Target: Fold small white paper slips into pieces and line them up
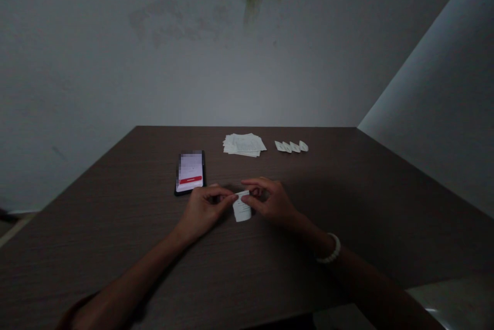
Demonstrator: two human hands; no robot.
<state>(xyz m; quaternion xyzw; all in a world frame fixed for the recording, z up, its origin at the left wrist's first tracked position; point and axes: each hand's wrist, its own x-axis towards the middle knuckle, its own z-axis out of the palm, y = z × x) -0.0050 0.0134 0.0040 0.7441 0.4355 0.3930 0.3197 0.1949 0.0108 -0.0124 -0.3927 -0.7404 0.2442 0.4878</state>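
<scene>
Between both hands, just above the table, is a small white slip of paper [242,210] with printed lines on it. My left hand [206,209] pinches its upper left corner between thumb and fingertips. On the other side, my right hand [272,201] has its thumb on the upper right part of the slip, with the index finger stretched over its top edge. The slip's upper edge looks folded over, and its lower part hangs toward me. Some fingertips are hidden behind the paper.
A phone [190,171] with a lit screen lies beyond my left hand on the dark brown table [127,206]. Farther back sits a stack of white printed papers [244,144]. Several small folded white papers [291,146] lie in a row to its right. A wall [247,77] stands behind the table.
</scene>
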